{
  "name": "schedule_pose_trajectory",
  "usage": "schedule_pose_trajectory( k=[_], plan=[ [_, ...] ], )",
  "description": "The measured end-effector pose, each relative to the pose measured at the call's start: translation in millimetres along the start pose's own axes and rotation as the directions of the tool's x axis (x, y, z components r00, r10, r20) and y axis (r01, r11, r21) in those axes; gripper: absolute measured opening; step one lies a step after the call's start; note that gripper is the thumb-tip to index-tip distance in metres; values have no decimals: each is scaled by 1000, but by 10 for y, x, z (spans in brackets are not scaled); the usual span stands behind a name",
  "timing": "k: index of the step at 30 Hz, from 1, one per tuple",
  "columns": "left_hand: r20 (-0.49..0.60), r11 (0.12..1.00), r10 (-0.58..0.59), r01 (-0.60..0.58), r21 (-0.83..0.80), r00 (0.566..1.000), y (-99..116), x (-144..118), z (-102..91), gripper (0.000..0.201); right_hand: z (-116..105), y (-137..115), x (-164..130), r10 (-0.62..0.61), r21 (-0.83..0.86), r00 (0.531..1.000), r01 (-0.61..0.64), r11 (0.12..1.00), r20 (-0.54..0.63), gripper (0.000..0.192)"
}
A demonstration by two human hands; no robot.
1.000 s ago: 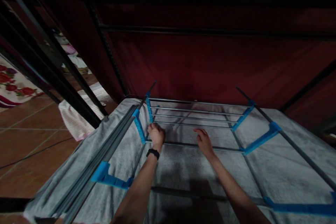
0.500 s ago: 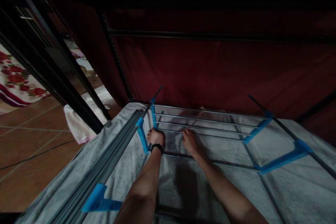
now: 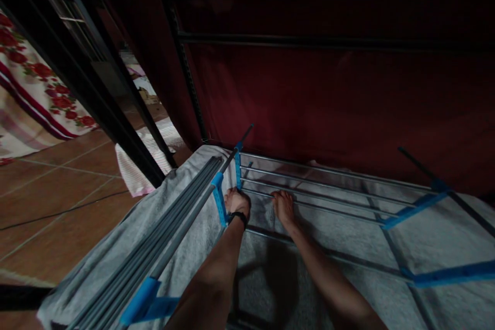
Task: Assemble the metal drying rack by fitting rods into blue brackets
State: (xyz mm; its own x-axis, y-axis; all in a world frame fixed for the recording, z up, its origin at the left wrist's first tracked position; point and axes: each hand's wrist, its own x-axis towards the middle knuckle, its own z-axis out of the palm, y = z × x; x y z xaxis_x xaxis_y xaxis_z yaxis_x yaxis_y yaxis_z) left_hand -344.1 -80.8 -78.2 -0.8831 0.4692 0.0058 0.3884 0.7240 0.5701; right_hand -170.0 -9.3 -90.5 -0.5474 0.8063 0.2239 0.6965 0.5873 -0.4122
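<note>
A rack of grey metal rods with blue plastic brackets stands on a grey blanket (image 3: 197, 247). My left hand (image 3: 237, 202), with a dark band at the wrist, is closed at the left end of a thin metal rod (image 3: 260, 194), beside the blue end bracket (image 3: 238, 170). Its fingertips are partly hidden. Farther right along that same rod, the curled fingers of my right hand (image 3: 284, 207) grip it. Several parallel rods run behind both hands to another blue bracket (image 3: 415, 210) on the right.
Several grey tubes (image 3: 174, 221) lie side by side at the left. A dark red curtain (image 3: 309, 98) hangs behind, crossed by a black metal bar (image 3: 290, 39). Black posts (image 3: 88, 82) stand at the left, near a striped cloth (image 3: 135, 167) and tiled floor (image 3: 73, 185).
The view has turned slightly left, so the scene sits farther right. Both hands stay at the same rod, the right one a little closer to the left.
</note>
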Motion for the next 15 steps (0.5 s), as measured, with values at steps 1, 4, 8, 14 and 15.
schedule_pose_trajectory(
  k=[1,4,8,14,15],
  plan=[
    [-1,1000,1,-1,1,1000,-5,-1,5,35,4,6,0,0,7,1000,0,1000,-9,28],
    [-1,1000,7,-7,4,1000,-17,2,17,34,5,7,-1,8,22,1000,-8,1000,-17,27],
    [-5,1000,2,-2,15,1000,-21,12,39,34,-19,-9,-1,20,28,1000,-20,999,5,27],
    [-22,999,-12,13,37,1000,-30,20,85,34,-86,-40,-3,40,8,999,-40,999,33,26],
    [-25,999,-12,13,39,1000,-32,22,90,34,-93,-43,-4,36,4,999,-36,999,36,27]
  ],
)
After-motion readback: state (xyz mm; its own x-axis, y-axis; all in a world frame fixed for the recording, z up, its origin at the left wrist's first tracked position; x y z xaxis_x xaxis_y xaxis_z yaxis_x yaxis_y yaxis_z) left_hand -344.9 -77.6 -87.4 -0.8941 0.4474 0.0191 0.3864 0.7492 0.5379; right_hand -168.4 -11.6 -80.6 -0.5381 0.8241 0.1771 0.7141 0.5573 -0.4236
